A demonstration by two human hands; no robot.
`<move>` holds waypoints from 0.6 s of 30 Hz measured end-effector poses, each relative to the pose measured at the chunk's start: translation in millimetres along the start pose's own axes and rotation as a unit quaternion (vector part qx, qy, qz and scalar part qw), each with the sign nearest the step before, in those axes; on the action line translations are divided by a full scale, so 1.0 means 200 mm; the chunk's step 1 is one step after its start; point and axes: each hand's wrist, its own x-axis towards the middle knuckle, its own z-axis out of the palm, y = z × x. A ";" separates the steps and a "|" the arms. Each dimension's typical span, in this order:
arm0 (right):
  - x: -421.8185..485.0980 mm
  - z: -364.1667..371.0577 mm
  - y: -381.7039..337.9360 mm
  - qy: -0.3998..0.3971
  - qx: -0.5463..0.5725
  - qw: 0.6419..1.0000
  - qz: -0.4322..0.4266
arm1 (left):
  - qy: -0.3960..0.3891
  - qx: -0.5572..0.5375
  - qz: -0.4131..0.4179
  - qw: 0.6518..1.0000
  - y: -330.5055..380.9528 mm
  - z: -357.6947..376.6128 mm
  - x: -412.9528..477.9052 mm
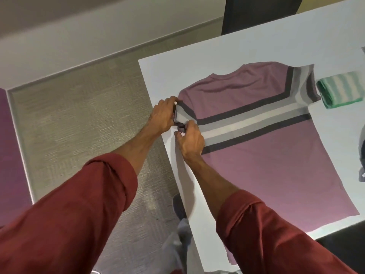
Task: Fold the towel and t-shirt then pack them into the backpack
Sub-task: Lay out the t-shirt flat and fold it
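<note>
A mauve t-shirt [262,151] with grey, white and dark chest stripes lies flat on the white table [237,46], back up, collar towards the far edge. My left hand [163,113] pinches the near sleeve at its outer end, by the table's left edge. My right hand [190,142] grips the same sleeve's dark cuff just below. A folded green-and-white striped towel [339,89] rests beyond the far sleeve at the right. A dark grey piece at the right frame edge [362,157] may be the backpack; it is mostly cut off.
The table's left edge runs diagonally beside a beige woven carpet [83,125]. A dark chair back [260,12] stands behind the table. My shoe [178,208] shows below the table edge. Purple flooring [9,155] lies at far left.
</note>
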 end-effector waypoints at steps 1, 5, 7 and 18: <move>0.00 0.01 -0.01 0.013 -0.019 1.000 -0.003 | 0.014 0.003 -0.004 1.000 -0.01 0.00 0.01; -0.01 0.01 0.00 0.053 -0.062 0.996 -0.036 | 0.032 -0.043 -0.008 0.999 -0.03 -0.03 -0.02; -0.05 -0.01 0.01 0.059 -0.076 0.992 -0.080 | 0.038 -0.065 -0.020 0.997 -0.04 -0.05 -0.05; -0.26 -0.09 0.13 -0.103 -0.153 0.926 -0.330 | 0.064 0.071 -0.228 0.969 -0.10 -0.13 -0.23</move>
